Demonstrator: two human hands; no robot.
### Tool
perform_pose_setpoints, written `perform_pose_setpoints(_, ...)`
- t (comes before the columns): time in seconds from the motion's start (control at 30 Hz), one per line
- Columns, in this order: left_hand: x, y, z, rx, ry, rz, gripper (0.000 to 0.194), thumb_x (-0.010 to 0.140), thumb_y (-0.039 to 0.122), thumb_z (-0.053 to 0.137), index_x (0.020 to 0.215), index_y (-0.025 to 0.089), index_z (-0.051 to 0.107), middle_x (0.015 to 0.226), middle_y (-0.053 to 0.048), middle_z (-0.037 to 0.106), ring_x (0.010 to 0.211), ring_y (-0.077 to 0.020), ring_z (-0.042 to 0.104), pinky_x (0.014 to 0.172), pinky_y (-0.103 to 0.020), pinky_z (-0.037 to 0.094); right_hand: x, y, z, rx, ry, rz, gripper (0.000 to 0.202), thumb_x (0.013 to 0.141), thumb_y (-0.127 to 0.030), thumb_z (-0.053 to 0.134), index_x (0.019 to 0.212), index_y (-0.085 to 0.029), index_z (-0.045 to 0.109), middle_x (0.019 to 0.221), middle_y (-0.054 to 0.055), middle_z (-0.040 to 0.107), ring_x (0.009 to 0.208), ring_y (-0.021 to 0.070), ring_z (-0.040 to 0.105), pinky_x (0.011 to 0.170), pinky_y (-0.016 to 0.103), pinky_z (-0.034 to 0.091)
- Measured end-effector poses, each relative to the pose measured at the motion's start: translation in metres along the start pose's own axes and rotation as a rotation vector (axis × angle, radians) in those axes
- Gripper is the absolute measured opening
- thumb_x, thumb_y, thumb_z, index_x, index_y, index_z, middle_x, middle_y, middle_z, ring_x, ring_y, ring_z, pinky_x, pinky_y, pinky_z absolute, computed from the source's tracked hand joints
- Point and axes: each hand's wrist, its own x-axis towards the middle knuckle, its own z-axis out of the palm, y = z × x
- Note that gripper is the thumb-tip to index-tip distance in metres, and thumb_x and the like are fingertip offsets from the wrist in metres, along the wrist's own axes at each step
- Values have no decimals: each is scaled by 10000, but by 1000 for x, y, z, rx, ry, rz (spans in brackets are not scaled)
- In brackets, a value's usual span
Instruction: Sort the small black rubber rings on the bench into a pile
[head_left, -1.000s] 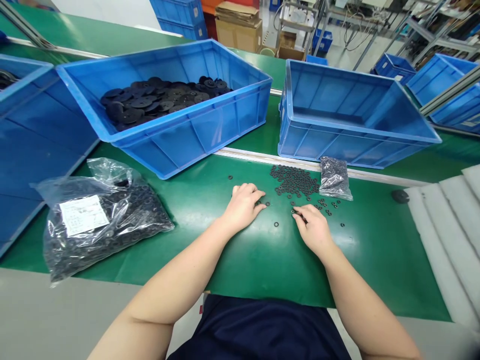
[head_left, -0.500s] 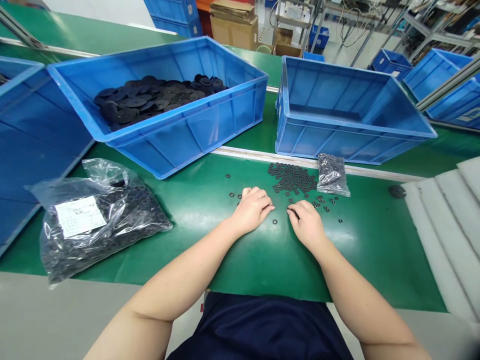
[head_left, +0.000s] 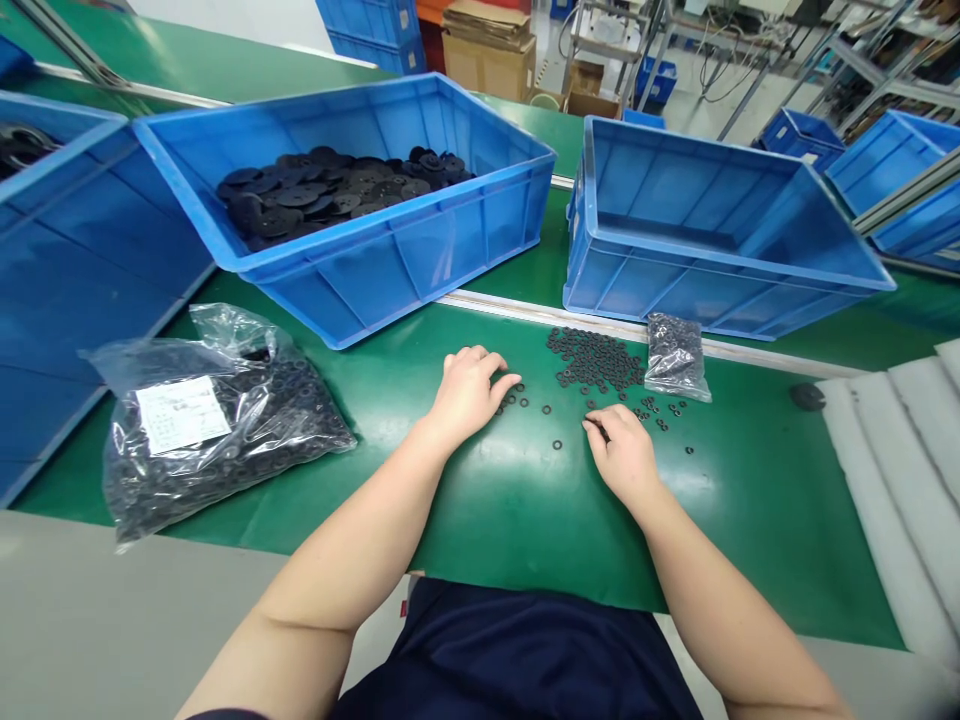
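My left hand [head_left: 471, 392] rests on the green table with thumb and forefinger apart, over a few small black rings [head_left: 524, 403] that it partly covers. My right hand [head_left: 624, 448] is pinched, with a dark bit showing at the fingertips that looks like one of the black rings, mostly hidden. Between the hands one loose ring [head_left: 557, 445] lies flat. Beyond the right hand spreads a pile of black rings [head_left: 596, 358], with several strays to its right. Beside the pile lies a small clear bag of dark parts [head_left: 676, 355].
A large clear bag of black parts [head_left: 225, 430] with a white label lies at left. Behind stand a blue bin [head_left: 405, 255] of black discs and another blue bin [head_left: 727, 290]. White foam sheets [head_left: 892, 480] and a black disc [head_left: 808, 397] are at right.
My left hand has moved left and away from the right hand, its thumb and forefinger spreading; more rings show beside it. My right hand stays pinched in nearly the same place. The view has shifted slightly.
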Motion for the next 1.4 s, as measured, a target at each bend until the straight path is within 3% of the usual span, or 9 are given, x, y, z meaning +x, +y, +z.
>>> perform_pose_setpoints(0.17,1,-5,0,-13,-104,64,304,863,442,731,1041,200,678,1003,-84,638,1015,-276,577,879,-406,388,-2,-5,-2,50,-39,4,174,952,-273,524,895,-202,674,864,69,656,820,208,616,793,352,514)
perform_pose_setpoints(0.27,0,0,6,-51,-165,94,234,867,379,735,1013,202,686,1000,-73,646,1000,-256,597,883,-396,397,-6,-16,-3,157,-76,-51,151,959,-264,537,917,-208,671,879,65,663,827,198,619,784,341,520)
perform_pose_setpoints(0.43,1,-3,3,-119,-145,118,168,930,358,647,969,198,678,969,-63,659,989,-231,605,873,-372,406,-12,-32,-1,203,-143,-191,176,989,-255,519,950,-213,685,885,69,675,861,203,622,809,359,522)
perform_pose_setpoints(0.53,4,-12,-7,-162,-168,97,186,875,360,720,938,194,665,920,-40,661,934,-213,616,859,-356,401,-12,-34,2,181,-148,-230,192,994,-236,511,940,-212,693,870,65,680,845,202,620,807,368,522)
perform_pose_setpoints(0.7,4,-12,-10,-153,-268,114,189,773,280,816,843,197,661,840,-7,655,896,-204,617,841,-342,364,-13,-39,4,19,-111,-220,212,979,-183,505,901,-202,702,860,72,661,827,202,598,774,343,508)
perform_pose_setpoints(0.87,2,-4,-2,-117,-236,115,149,801,245,779,766,188,646,823,-4,655,887,-204,609,816,-343,331,-20,-57,5,-317,-166,-272,219,958,-144,511,878,-191,710,820,97,631,772,229,519,671,372,404)
perform_pose_setpoints(0.97,0,-3,2,-109,-201,119,135,803,252,772,819,189,654,846,-10,656,889,-208,604,819,-350,330,-25,-63,7,-368,-146,-285,194,953,-137,524,964,-169,715,854,112,636,787,235,499,674,380,357)
perform_pose_setpoints(1.13,-1,-2,8,-116,-177,138,95,848,270,707,835,193,653,866,-24,661,907,-217,601,831,-359,337,-16,-43,13,-301,-60,-217,216,978,-175,511,925,-179,721,852,99,648,792,220,512,696,370,361)
perform_pose_setpoints(1.4,-2,0,5,-129,-189,158,137,881,250,596,771,190,651,802,-28,658,852,-214,595,821,-369,342,-3,-7,7,31,119,-40,200,956,-286,565,978,-170,727,913,88,682,880,215,612,834,352,506)
